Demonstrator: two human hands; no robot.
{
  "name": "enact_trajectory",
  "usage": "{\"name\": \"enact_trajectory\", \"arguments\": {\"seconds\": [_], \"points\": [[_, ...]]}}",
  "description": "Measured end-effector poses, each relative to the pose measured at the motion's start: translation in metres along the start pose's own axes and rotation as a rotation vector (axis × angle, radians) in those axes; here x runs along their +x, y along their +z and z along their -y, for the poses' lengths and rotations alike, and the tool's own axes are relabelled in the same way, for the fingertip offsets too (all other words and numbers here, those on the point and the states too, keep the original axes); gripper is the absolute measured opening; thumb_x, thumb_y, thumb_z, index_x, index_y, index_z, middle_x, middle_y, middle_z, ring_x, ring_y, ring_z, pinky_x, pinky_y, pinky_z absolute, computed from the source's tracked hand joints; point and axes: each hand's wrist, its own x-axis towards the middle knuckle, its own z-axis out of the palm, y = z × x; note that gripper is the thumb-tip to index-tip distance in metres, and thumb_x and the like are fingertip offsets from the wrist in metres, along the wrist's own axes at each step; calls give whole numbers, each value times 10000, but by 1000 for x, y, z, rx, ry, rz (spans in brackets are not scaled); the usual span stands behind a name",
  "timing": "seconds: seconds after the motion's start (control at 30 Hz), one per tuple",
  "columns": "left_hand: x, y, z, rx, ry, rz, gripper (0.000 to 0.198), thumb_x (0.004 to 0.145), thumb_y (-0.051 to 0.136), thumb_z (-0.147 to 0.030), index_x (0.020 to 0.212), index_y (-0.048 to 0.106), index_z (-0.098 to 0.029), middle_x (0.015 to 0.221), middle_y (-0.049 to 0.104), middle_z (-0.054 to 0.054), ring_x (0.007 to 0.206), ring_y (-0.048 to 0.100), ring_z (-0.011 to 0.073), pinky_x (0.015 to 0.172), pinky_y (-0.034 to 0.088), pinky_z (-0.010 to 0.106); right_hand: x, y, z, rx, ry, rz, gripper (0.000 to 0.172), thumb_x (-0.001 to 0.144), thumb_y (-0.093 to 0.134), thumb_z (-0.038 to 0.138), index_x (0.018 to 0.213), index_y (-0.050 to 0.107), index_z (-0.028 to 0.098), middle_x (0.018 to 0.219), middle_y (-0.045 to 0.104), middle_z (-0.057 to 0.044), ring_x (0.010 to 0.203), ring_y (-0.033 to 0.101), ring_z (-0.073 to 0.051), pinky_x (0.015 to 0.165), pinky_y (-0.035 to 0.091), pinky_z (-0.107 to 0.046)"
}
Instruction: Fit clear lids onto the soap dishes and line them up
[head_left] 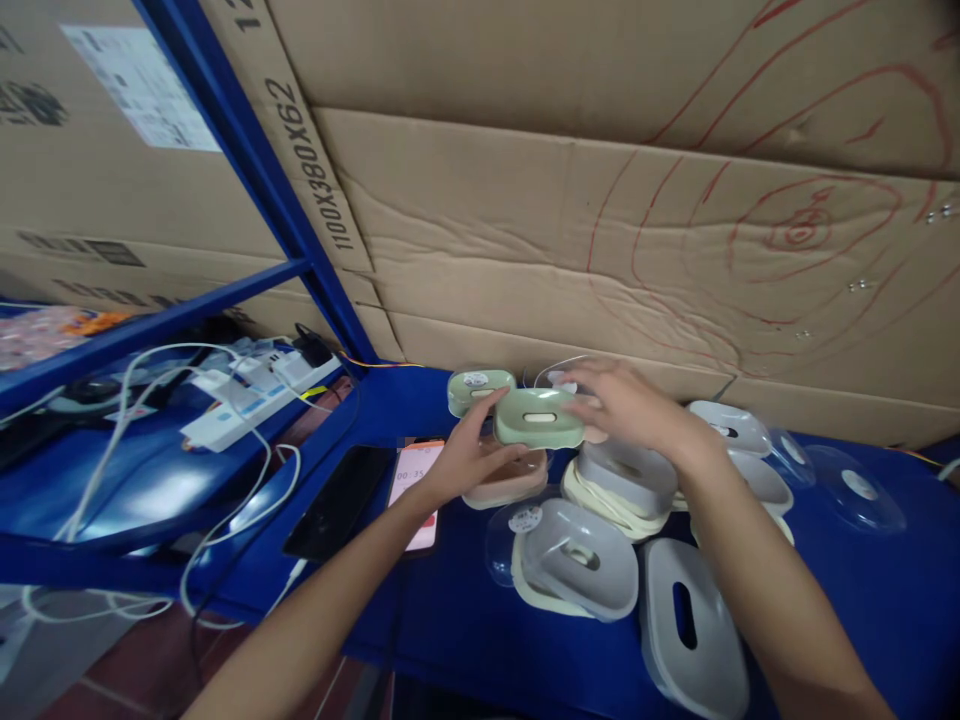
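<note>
A light green soap dish (541, 420) with an oval slot is raised above the others. My left hand (471, 458) is closed round its left side, thumb below and fingers along the edge. My right hand (626, 405) grips its right end, with some fingers behind it near a clear piece with a white label. Just behind stands another green soap dish (461, 397) under a labelled clear lid. Below the held dish sits a pinkish soap dish (510, 485), partly hidden by my left hand. Grey soap dishes (630, 475) on cream parts lie below my right hand.
In front lie a grey soap dish (600, 565) and a slotted grey tray (697, 640). Loose clear lids (859, 490) are at the right. Left are a black phone (341, 500), a lit phone (416, 470) and a power strip (247, 405) with cables. Cardboard (487, 220) stands behind.
</note>
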Motion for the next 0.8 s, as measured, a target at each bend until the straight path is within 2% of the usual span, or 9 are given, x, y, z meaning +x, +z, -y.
{"name": "enact_trajectory", "arguments": {"seconds": [0.1, 0.23, 0.37, 0.43, 0.5, 0.53, 0.63, 0.8], "points": [[0, 1, 6, 22, 2, -10, 829, 885, 828, -491, 1588, 451, -265, 1603, 532, 161, 1477, 531, 361, 1236, 419, 558, 5, 17, 16, 109, -138, 105, 451, 999, 684, 370, 1440, 666, 278, 1455, 687, -88, 1359, 626, -307, 1168, 454, -455], [1, 4, 11, -25, 12, 24, 896, 865, 855, -463, 1615, 401, -277, 1632, 501, 157, 1471, 543, 340, 1230, 439, 526, 10, 27, 19, 101, -135, 185, 368, 1035, 610, 309, 1387, 702, 253, 1403, 718, -96, 1306, 664, -306, 1116, 484, -430], [4, -5, 11, 81, 50, 54, 929, 911, 804, -505, 1671, 320, -280, 1720, 385, 145, 1562, 433, 335, 1282, 370, 515, 4, 10, 13, 40, -55, 147, 331, 1088, 488, 333, 1275, 747, 247, 1198, 793, -91, 1094, 742, -284, 962, 529, -373], [9, -17, 15, 198, 84, -11, 766, 1004, 675, -517, 1655, 363, -260, 1702, 421, 142, 1573, 419, 316, 1299, 341, 514, -5, -3, 7, 5, 10, 102, 352, 1098, 463, 367, 1270, 744, 245, 1132, 806, -87, 1045, 754, -284, 925, 530, -361], [15, -31, 23, 325, 94, -92, 578, 1090, 503, -462, 1615, 427, -233, 1657, 485, 149, 1560, 442, 289, 1297, 339, 516, -14, -14, -3, -23, 68, 40, 361, 1090, 474, 393, 1310, 726, 257, 1174, 803, -81, 1094, 749, -292, 942, 529, -359], [17, -38, 29, 403, 78, -107, 545, 1099, 469, -426, 1604, 441, -223, 1654, 486, 158, 1567, 430, 292, 1293, 339, 535, -18, -18, -9, -42, 98, 6, 365, 1082, 484, 395, 1326, 719, 260, 1206, 798, -84, 1129, 743, -298, 961, 527, -362], [21, -52, 49, 590, -45, -84, 555, 1044, 545, -344, 1581, 473, -224, 1695, 408, 192, 1584, 385, 368, 1235, 369, 637, -25, -22, -27, -115, 179, -60, 376, 1057, 516, 373, 1348, 714, 241, 1240, 791, -111, 1179, 731, -321, 993, 530, -383], [20, -54, 64, 602, -104, -92, 743, 852, 794, -332, 1543, 534, -255, 1566, 507, 181, 1473, 497, 408, 1191, 411, 632, -20, -16, -34, -146, 201, -39, 421, 1028, 558, 326, 1425, 672, 242, 1327, 762, -106, 1209, 726, -315, 1009, 547, -388]]}}
